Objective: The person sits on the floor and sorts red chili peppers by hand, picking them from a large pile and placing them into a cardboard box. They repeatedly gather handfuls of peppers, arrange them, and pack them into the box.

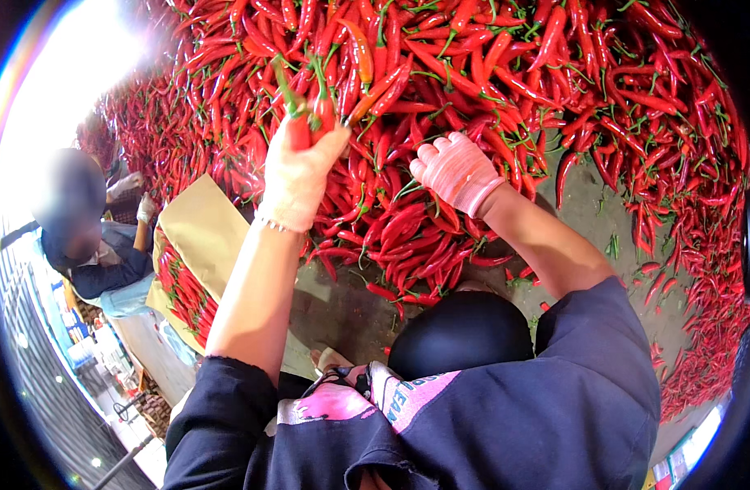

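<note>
My left hand, in a pale knit glove, is raised over a large heap of red chilli peppers. It grips a few red chillies, their green stems pointing up and slightly blurred. To the right, my gloved right hand is low over the heap, back of the hand up and fingers curled. A thin green stem shows beside its fingers, but whether they hold a pepper is hidden. One orange-tinged chilli lies on the heap beyond my left hand.
At left stands an open cardboard box with red chillies inside. Another person with gloved hands works beyond it. Bare concrete floor shows around my knee. Loose chillies are scattered at right.
</note>
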A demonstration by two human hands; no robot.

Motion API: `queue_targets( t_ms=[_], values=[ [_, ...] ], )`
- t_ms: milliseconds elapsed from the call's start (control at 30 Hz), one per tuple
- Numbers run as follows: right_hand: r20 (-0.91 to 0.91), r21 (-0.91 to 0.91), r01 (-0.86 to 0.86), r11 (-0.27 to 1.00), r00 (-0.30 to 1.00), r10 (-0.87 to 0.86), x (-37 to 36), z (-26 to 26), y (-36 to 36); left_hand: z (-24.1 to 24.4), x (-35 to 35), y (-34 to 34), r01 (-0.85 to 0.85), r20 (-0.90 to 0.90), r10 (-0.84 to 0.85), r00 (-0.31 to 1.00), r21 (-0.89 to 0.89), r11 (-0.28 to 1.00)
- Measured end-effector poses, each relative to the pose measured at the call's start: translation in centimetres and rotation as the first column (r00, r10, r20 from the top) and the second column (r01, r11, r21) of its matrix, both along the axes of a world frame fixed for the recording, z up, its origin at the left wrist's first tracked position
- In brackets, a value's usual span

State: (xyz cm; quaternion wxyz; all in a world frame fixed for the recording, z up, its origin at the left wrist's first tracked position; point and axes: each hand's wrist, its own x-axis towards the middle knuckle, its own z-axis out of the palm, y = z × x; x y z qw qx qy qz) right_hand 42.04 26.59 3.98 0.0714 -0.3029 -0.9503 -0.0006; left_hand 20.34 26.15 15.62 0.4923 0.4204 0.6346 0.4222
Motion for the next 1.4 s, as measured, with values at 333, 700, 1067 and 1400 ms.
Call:
queue_targets(
  t_ms=[333,700,1067,1400],
  values=[
    [-0.703,-0.667,-0.121,0.736,0.431,-0.566,5.9,1.1,-10.9,-2.5,11.6,10.9,0.862,-0.981,-0.195,0.021,-0.081,0.5],
    [-0.698,-0.077,0.436,0.896,0.618,-0.361,12.6,3.1,-2.1,1.3,6.5,9.4,0.489,-0.503,-0.249,0.828,0.43,0.759],
    [0.239,0.148,0.103,0.984,0.961,-0.137,5.7,4.9,10.4,2.7,-3.0,0.9,-0.237,0.576,0.113,0.81,0.145,0.961],
    [-0.801,-0.549,0.028,0.835,0.267,-0.536,3.9,5.3,3.7,-4.5,-6.0,-9.8,-0.182,0.866,0.354,0.352,-0.308,0.934]
  ],
)
